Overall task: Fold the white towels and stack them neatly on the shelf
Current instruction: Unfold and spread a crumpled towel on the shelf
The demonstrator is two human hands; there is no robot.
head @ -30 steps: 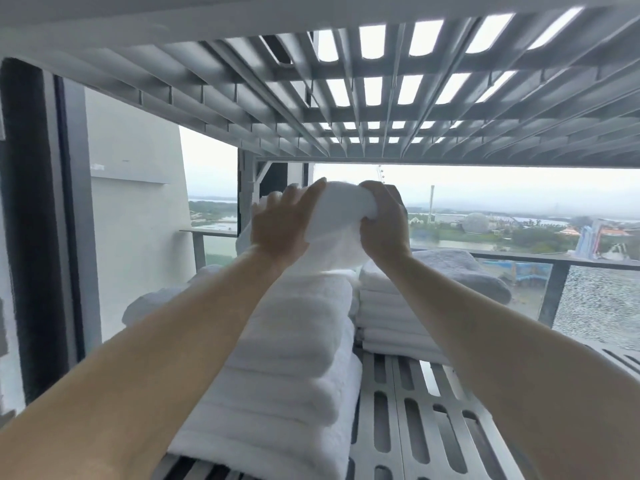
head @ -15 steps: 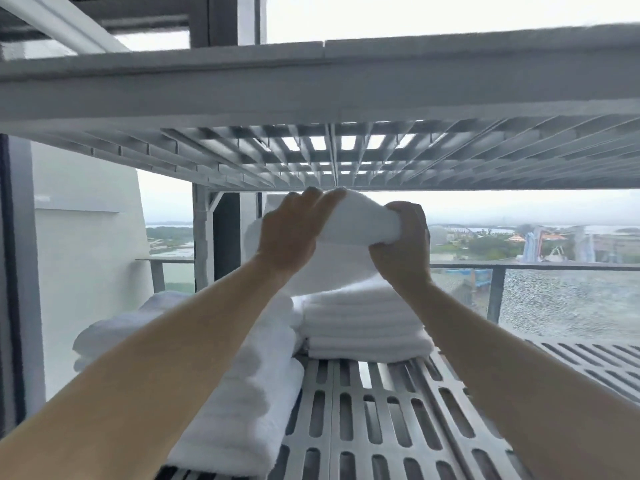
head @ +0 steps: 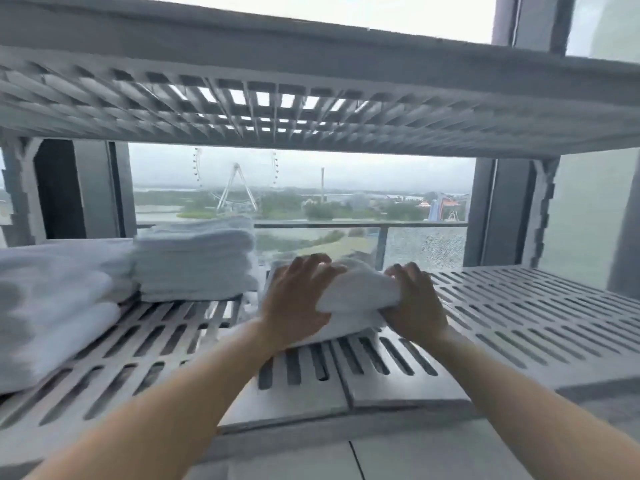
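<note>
Both hands are on one folded towel (head: 358, 292). The left hand (head: 298, 303) cups its left end, fingers spread and curving over the top. The right hand (head: 412, 306) clamps the right end, fingers curled on top and thumb tucked below. So it is a firm two-handed hold with the bundle squeezed between them.

The towel's long axis runs left to right, roughly along the front edge of the shelf (head: 519, 317). Its underside is down on the grey slats near the middle of the shelf, and the top bulges up between the two hands.

Now the count. That is one towel in hand and two stacks already parked. The rear stack (head: 195, 261) sits just left of the held towel, squared up, with its folds facing us. It has several layers, too blurred to number. The left stack (head: 52, 306) is bigger and nearer the front and touches the rear stack's side. It shows at least three thick folds, smeared by motion.

Two shelves are in view, this one and the upper shelf (head: 311, 109) overhead. Behind them a window (head: 346, 174) shows a railing (head: 415, 225) and a Ferris wheel (head: 236, 183).
</note>
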